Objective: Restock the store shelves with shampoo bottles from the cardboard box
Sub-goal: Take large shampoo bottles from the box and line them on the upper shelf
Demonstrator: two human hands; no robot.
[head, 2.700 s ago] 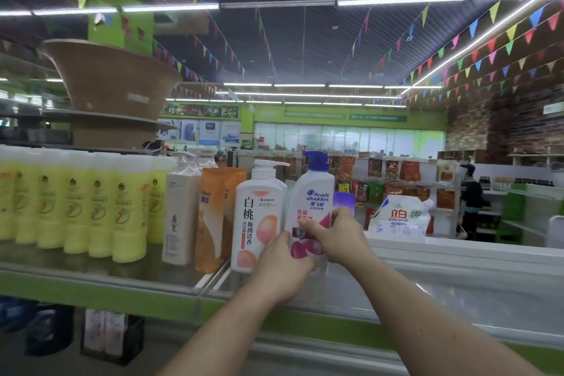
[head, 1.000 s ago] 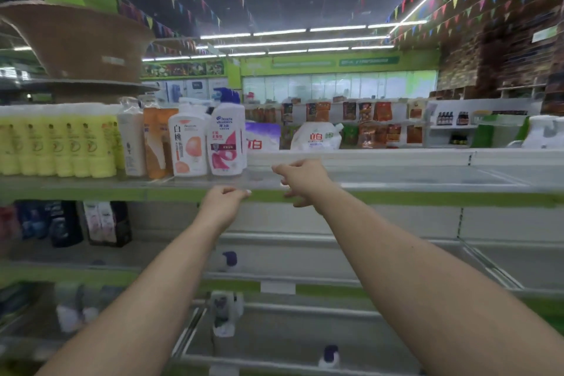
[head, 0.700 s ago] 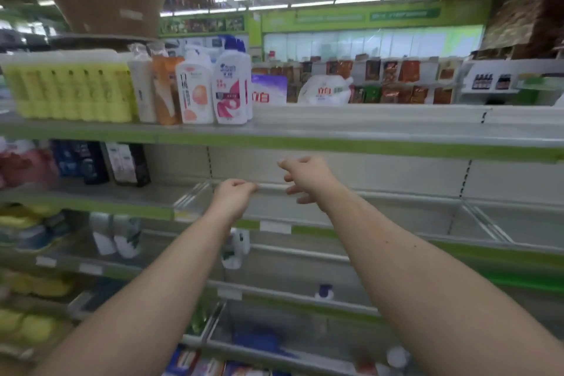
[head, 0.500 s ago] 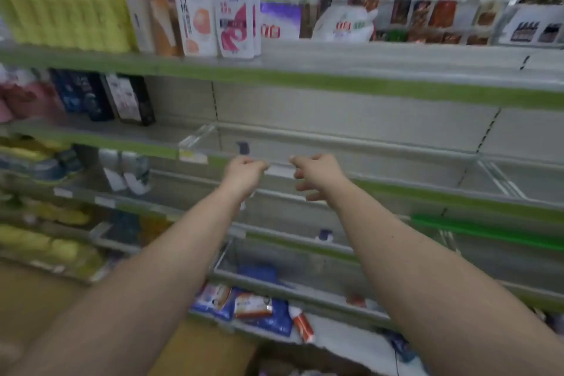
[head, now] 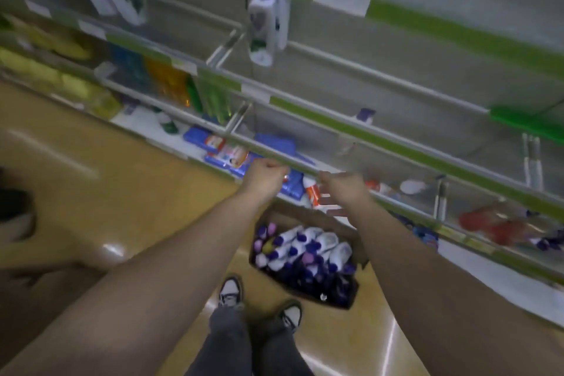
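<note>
1. a cardboard box (head: 308,218) sits on the floor (head: 122,192) just ahead of the shoes (head: 230,293). it is packed with white shampoo bottles (head: 308,250) with blue and purple caps.
2. above it, the left hand (head: 265,175) and right hand (head: 341,186) are curled and empty.
3. the shelves (head: 305,107) are blurred behind.

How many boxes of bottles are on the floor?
1: the cardboard box sits on the floor by the bottom shelf, just ahead of the shoes. Others may be hidden.
</note>
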